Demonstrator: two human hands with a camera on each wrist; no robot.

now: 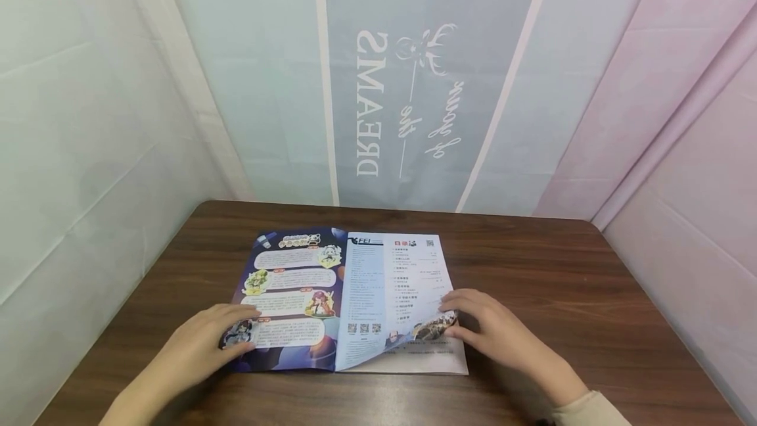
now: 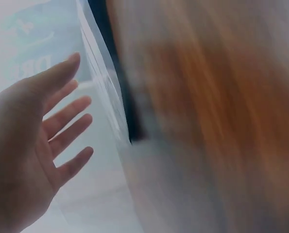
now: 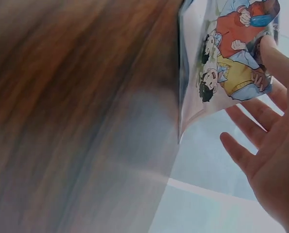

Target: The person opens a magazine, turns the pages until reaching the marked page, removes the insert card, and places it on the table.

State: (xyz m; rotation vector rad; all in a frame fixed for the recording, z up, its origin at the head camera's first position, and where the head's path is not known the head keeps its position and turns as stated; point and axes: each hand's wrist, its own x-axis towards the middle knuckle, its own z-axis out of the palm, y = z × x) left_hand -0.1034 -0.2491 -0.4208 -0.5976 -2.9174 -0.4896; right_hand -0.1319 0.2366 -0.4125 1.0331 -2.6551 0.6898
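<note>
An open magazine [image 1: 296, 275] lies on the table, its dark blue left page carrying white text boxes and cartoon figures. My left hand [image 1: 201, 340] is at that page's left edge, thumb and fingers spread apart; in the left wrist view its fingers are loosely extended with nothing between them. My right hand [image 1: 503, 331] pinches the lower outer corner of the white right page [image 1: 408, 275], thumb on one face and fingers behind. That page's corner is lifted and curled, showing another page [image 1: 414, 363] beneath. In the right wrist view, the raised leaf [image 3: 231, 63] shows a cartoon illustration.
The magazine rests near the middle of a dark brown wooden table [image 1: 550, 268] with rounded far corners. Behind the table hangs a pale blue and pink cloth [image 1: 284, 84] with mirrored lettering. White cloth walls [image 1: 89, 150] stand at the sides.
</note>
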